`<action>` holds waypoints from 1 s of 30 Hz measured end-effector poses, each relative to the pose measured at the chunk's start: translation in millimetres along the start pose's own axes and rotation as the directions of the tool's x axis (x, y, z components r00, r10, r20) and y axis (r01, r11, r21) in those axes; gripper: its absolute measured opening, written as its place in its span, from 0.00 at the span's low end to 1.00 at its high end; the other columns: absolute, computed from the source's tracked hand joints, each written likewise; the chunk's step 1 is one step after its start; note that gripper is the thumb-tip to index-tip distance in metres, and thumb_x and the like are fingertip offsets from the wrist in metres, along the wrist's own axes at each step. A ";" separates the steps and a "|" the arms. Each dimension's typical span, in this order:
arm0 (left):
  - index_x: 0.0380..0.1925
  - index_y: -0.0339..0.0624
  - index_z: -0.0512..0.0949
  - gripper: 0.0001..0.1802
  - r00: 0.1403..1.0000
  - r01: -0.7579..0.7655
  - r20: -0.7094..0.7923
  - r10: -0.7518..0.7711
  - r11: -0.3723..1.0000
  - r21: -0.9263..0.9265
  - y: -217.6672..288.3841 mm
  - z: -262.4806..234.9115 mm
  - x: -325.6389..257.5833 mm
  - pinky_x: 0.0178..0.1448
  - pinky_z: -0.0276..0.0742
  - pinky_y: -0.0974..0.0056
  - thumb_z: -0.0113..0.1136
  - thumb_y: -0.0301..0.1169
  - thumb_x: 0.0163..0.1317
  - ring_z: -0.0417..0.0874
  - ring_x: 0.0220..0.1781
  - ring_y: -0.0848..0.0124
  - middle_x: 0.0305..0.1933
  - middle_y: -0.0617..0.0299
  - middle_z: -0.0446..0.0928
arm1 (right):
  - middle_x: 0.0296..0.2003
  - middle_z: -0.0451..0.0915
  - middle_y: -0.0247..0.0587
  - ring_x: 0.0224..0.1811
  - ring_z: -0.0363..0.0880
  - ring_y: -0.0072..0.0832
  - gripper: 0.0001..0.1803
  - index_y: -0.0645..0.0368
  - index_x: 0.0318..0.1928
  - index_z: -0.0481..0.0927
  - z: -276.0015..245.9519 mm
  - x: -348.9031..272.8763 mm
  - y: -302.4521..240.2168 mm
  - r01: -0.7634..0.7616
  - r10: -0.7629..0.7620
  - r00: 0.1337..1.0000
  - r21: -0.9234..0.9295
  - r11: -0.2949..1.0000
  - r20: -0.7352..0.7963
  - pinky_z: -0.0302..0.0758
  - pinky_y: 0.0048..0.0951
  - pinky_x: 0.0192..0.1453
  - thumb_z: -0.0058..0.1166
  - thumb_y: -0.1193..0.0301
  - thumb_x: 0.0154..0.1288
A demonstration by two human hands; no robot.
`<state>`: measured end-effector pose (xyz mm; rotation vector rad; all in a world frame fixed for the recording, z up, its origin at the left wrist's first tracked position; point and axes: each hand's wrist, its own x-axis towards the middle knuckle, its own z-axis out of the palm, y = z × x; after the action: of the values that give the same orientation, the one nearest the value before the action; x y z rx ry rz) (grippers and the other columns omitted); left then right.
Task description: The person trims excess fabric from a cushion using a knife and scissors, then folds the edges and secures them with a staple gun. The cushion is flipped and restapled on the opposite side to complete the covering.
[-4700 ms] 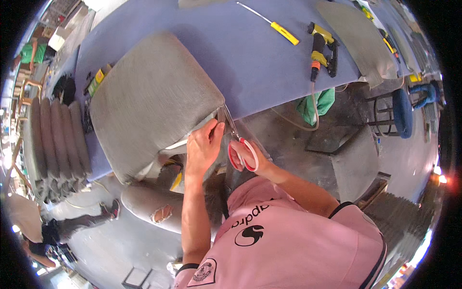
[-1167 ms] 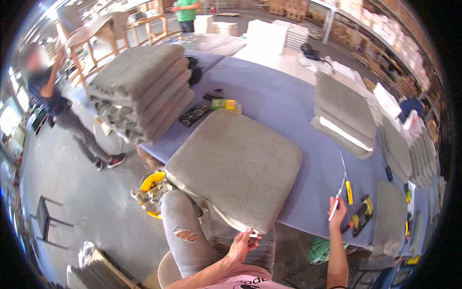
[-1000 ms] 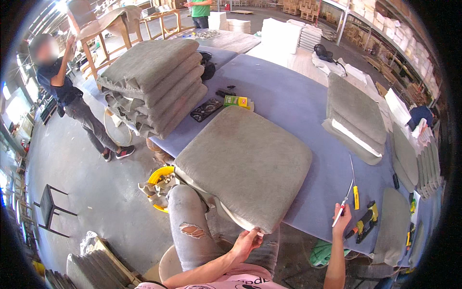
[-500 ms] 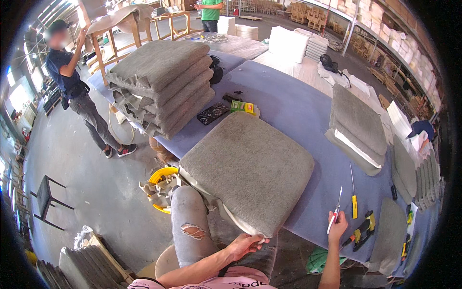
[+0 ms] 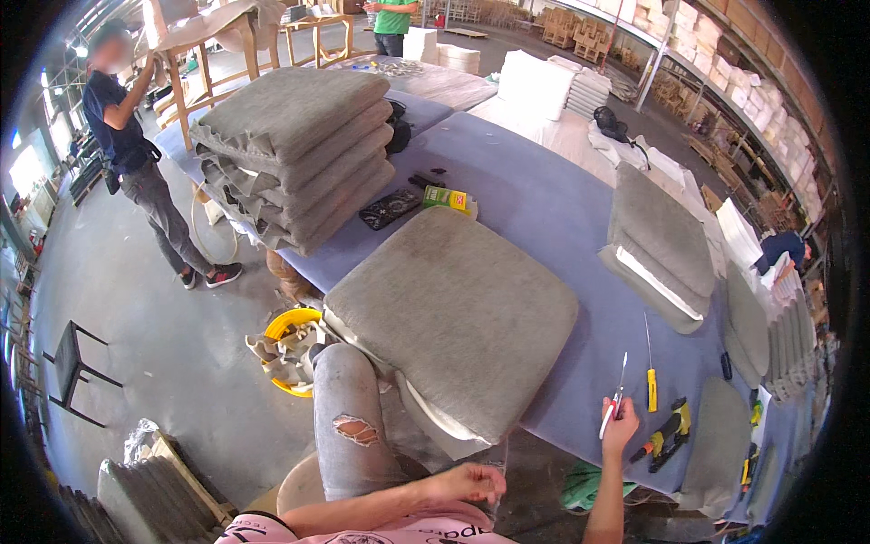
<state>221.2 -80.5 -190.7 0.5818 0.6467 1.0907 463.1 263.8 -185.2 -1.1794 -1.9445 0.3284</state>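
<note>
A square grey fabric-covered seat cushion point(image 5: 453, 313) lies at the table's near edge and overhangs it. White padding point(image 5: 426, 408) shows along its near left side, where the cover hangs loose. Below the cushion's near corner, my left hand point(image 5: 473, 483) is held over my lap, apart from the fabric. Its fingers are curled closed; whatever may be in them is hidden. To the right of the cushion, my right hand point(image 5: 622, 424) grips red-and-white-handled scissors point(image 5: 619, 392), blades pointing up and away. The scissors touch neither cushion nor cover.
A yellow-handled screwdriver point(image 5: 652, 390) and a yellow-black power tool point(image 5: 671, 437) lie right of my right hand. Grey cushions are stacked at left point(image 5: 290, 154) and right point(image 5: 666, 240). A yellow bucket point(image 5: 288, 319) of scraps stands beside my knee. A person point(image 5: 127, 136) stands at far left.
My left hand has let go of the cushion's near corner and moved down toward my lap. The scissors remain in my right hand. The whole view has shifted slightly.
</note>
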 end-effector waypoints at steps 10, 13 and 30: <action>0.53 0.44 0.88 0.14 0.067 0.687 -0.603 0.795 0.402 0.606 195.9 -103.1 -245.6 0.50 0.86 0.49 0.65 0.26 0.68 0.92 0.48 0.52 0.46 0.53 0.90 | 0.28 0.83 0.36 0.30 0.80 0.27 0.20 0.62 0.41 0.86 -32.0 17.8 -33.8 -0.106 0.156 0.924 -0.160 0.982 0.349 0.76 0.35 0.37 0.83 0.61 0.62; 0.61 0.46 0.86 0.19 0.174 0.966 -0.486 0.857 -0.052 0.254 195.3 -156.7 -297.5 0.63 0.85 0.48 0.67 0.32 0.71 0.88 0.62 0.44 0.62 0.42 0.86 | 0.41 0.90 0.44 0.41 0.89 0.35 0.27 0.63 0.55 0.88 -48.7 33.4 -32.4 -0.102 0.145 0.916 -0.131 0.986 0.374 0.84 0.37 0.48 0.82 0.62 0.60; 0.67 0.34 0.76 0.35 0.114 -0.135 -0.406 0.907 0.419 0.898 303.7 -130.3 -159.9 0.72 0.74 0.60 0.73 0.50 0.74 0.81 0.63 0.68 0.56 0.52 0.84 | 0.78 0.73 0.58 0.83 0.66 0.60 0.50 0.52 0.79 0.72 7.6 -23.0 -233.9 0.641 -0.698 0.670 0.279 0.715 0.251 0.57 0.65 0.85 0.80 0.64 0.56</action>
<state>-109.6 -107.6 -33.7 0.9279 2.0708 2.0432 318.5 122.7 -64.9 -0.2233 -2.4472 0.2967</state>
